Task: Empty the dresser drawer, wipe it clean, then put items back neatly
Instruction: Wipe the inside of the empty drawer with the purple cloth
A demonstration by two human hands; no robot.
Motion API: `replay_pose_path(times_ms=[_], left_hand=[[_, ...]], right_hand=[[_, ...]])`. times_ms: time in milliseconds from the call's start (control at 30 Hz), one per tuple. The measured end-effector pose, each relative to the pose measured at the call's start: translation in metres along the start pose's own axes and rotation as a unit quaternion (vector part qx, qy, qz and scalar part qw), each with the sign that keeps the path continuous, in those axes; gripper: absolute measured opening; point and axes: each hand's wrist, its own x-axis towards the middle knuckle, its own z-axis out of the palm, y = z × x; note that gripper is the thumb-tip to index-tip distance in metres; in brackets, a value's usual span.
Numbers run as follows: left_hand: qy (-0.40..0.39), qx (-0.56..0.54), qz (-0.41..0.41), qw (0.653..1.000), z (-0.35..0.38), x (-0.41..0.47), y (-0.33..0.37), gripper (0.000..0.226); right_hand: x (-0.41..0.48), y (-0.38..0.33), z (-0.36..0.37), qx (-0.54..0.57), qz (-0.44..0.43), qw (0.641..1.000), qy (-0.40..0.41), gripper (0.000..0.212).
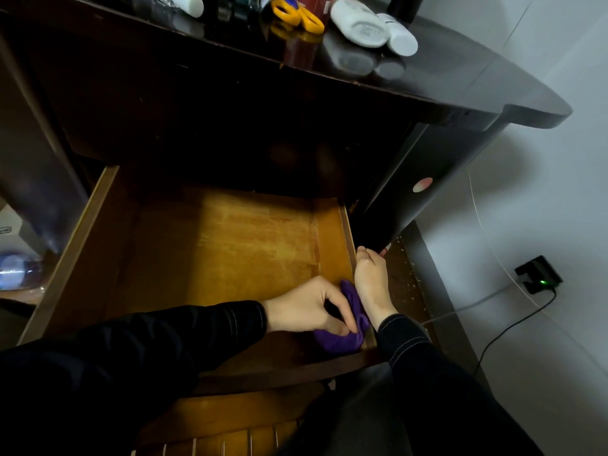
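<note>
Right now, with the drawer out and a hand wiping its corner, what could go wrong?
The right hand grips the drawer wall beside the dresser; if the drawer slid in, fingers might get pinched. The white bottles lie near the top's edge above; a bump could roll them down.

We lose part of the purple cloth (pixel 343 342) under the left hand (pixel 306 307). Right hand (pixel 370 274) fingertips curl out of sight over the drawer (pixel 348 232) wall. Scissors (pixel 297 15) cut by top edge; left-edge bluish object (pixel 16 268) too blurred to name.
</note>
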Motion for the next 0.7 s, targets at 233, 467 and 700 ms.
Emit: replay_pose_path(times_ms=[233, 467, 700], left_hand=[[-0.080, 0.046, -0.055, 0.994, 0.005, -0.004, -0.014, 0.019], [-0.137, 0.141, -0.085, 0.977, 0.003, -0.006, -0.018, 0.033], [-0.213, 0.395, 0.015, 0.893, 0.004, -0.012, -0.022, 0.040]], right_hand=[[-0.001, 0.000, -0.002, -0.025, 0.005, 1.000, -0.009, 0.040], [0.001, -0.001, -0.002, -0.036, 0.008, 0.999, -0.003, 0.043], [0.001, 0.000, -0.001, -0.032, 0.003, 0.999, -0.003, 0.040]])
